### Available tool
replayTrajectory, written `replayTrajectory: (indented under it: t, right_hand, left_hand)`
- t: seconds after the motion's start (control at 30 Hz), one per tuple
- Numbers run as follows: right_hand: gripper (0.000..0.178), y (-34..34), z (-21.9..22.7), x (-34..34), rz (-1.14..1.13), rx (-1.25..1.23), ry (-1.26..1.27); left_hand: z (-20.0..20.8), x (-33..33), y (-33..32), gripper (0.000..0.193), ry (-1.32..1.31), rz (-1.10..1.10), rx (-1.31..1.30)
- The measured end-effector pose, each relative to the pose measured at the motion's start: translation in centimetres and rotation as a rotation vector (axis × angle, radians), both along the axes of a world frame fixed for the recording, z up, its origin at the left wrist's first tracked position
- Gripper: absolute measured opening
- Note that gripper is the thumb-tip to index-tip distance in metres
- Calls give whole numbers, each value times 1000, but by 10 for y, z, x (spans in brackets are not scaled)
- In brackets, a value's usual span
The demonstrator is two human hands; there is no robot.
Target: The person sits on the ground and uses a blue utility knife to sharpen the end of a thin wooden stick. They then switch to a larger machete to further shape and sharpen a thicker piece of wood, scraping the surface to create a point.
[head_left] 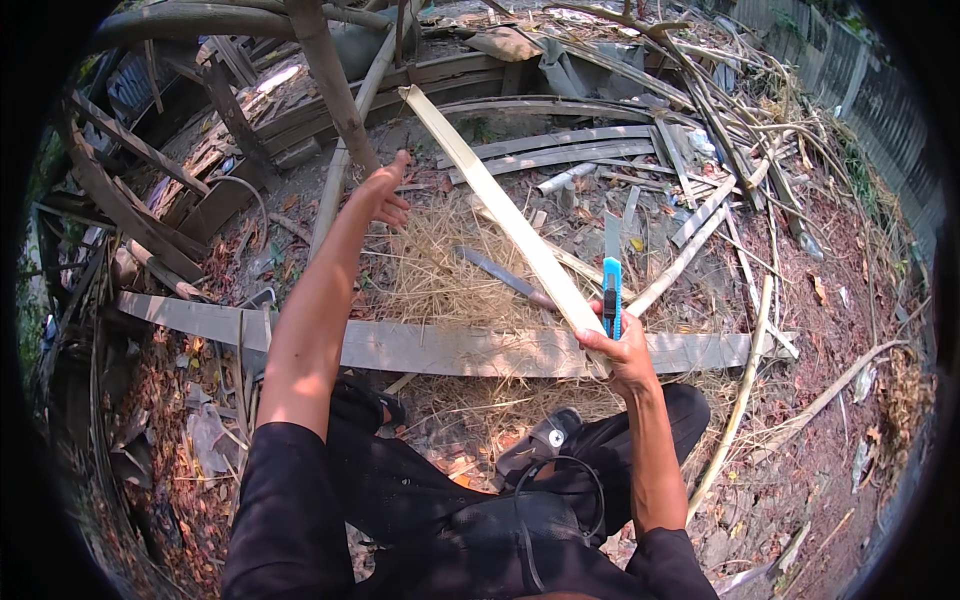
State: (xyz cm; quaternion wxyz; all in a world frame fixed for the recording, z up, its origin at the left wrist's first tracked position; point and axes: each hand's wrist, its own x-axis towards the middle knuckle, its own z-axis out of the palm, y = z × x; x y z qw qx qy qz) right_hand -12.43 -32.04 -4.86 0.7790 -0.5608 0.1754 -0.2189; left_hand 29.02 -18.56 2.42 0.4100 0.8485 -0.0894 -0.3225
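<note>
My right hand (622, 352) is closed around a blue utility knife (612, 285), its blade out and pointing away from me. The same hand grips the near end of a long pale strip of split bamboo (500, 215), which slants up to the far left. My left hand (385, 195) reaches forward with fingers apart and nothing in it, left of the strip and close to a leaning wooden post (335, 85). Between the hands, a long-bladed knife (500, 272) lies on dry shavings (440, 265), its handle end partly under the strip.
A wide grey plank (430, 347) lies crosswise before my knees. Bamboo poles (700, 235) and weathered slats (560, 145) are scattered ahead and right. Old timbers (130, 215) pile up at the left. A corrugated fence (850, 70) stands at the far right.
</note>
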Motion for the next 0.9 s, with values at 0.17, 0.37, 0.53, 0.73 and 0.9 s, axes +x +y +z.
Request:
replayTrajectory:
  t: [0.17, 0.37, 0.53, 0.73, 0.9]
  right_hand:
    - [45, 10, 2, 4, -81, -101, 22]
    - [56, 5, -33, 0, 42, -67, 42]
    - [52, -24, -82, -23, 270, -273, 358]
    - [41, -88, -152, 19, 130, -551, 932]
    - [41, -110, -214, 41, -121, -827, 1051]
  left_hand:
    - [4, -21, 9, 89, -30, -630, 591]
    - [11, -24, -8, 94, 10, -231, -621]
    - [39, -14, 30, 72, 126, -206, -1342]
    - [63, -97, 84, 40, -187, 85, -1172]
    - [54, -145, 125, 39, -349, 208, -1032]
